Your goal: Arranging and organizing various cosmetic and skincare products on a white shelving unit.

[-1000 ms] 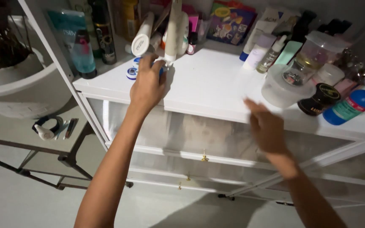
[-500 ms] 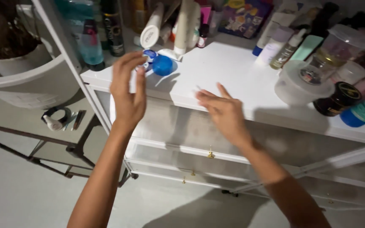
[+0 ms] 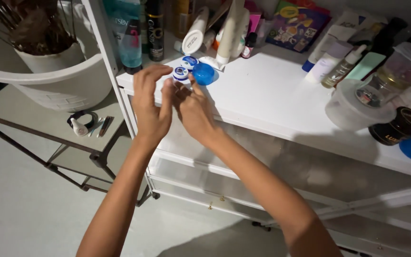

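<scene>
We note both hands raised together at the front edge of the white shelf (image 3: pixel 272 100). The left hand (image 3: pixel 151 102) and right hand (image 3: pixel 193 107) pinch a small blue-lidded jar (image 3: pixel 180 73) between their fingertips, directly above both, left slightly nearer.

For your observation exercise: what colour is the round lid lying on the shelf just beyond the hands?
Bright blue lid, clearest in the head view.

right hand (image 3: pixel 193 107) joined left hand (image 3: pixel 151 107); both meet at small jar (image 3: pixel 180 73)
</scene>
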